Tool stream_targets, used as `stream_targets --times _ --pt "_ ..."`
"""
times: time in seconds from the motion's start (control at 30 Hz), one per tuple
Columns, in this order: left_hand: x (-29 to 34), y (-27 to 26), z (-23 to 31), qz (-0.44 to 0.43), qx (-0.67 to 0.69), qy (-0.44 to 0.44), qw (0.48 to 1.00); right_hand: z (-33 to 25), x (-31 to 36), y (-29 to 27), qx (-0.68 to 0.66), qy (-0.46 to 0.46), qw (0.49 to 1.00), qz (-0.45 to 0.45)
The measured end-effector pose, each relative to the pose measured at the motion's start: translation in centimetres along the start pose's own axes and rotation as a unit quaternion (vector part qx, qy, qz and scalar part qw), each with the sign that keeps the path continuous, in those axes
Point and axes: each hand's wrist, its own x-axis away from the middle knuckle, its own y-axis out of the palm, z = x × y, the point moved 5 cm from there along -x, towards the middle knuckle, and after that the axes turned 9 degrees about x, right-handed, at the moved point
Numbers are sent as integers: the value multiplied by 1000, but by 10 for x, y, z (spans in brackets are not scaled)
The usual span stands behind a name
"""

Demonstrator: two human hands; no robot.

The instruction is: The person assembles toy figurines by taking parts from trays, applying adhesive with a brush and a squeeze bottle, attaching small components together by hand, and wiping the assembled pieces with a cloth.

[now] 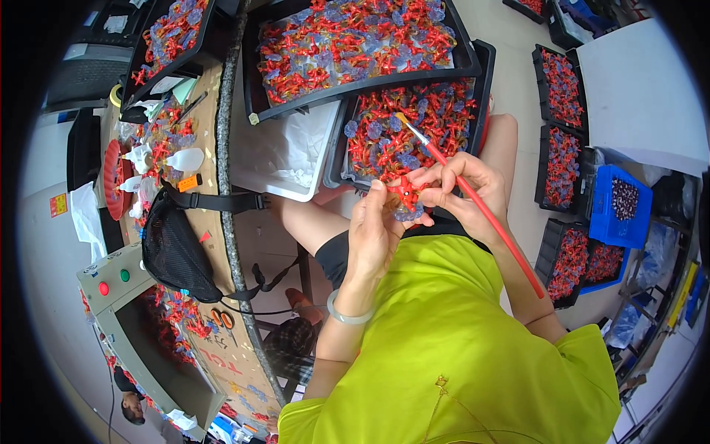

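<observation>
Between my two hands, above my lap, is a small red figurine [404, 192] with a translucent purple part under it. My left hand [375, 226] is closed on the figurine, its thumb against the red body. A paintbrush [488, 212] with a long red handle lies across my right hand [473, 191], held in the fingers, its yellowish bristles pointing away from me. The right fingertips also touch the figurine's side. Just beyond my hands, a black crate [484, 81] holds many similar red and purple figurines. A second black crate [362, 90] full of them sits partly over it.
To the left runs a workbench [222, 244] with a black mesh bag [174, 240], white squeeze bottles [185, 159], scissors [222, 318] and a grey machine [111, 277]. A white bin [314, 159] stands beside the crates. At right are more crates [562, 166] and a blue bin [617, 226].
</observation>
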Motion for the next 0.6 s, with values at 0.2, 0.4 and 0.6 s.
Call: stream_targets --times 0.2,0.4,0.6 --pt "5 1 -2 -4 8 -2 1000 -1 0 -1 -88 84 992 -12" --pt "7 5 7 -16 58 15 998 -33 -5 -17 100 -67 991 63" --pt "10 2 6 -51 68 82 993 -70 19 -3 239 -158 958 9"
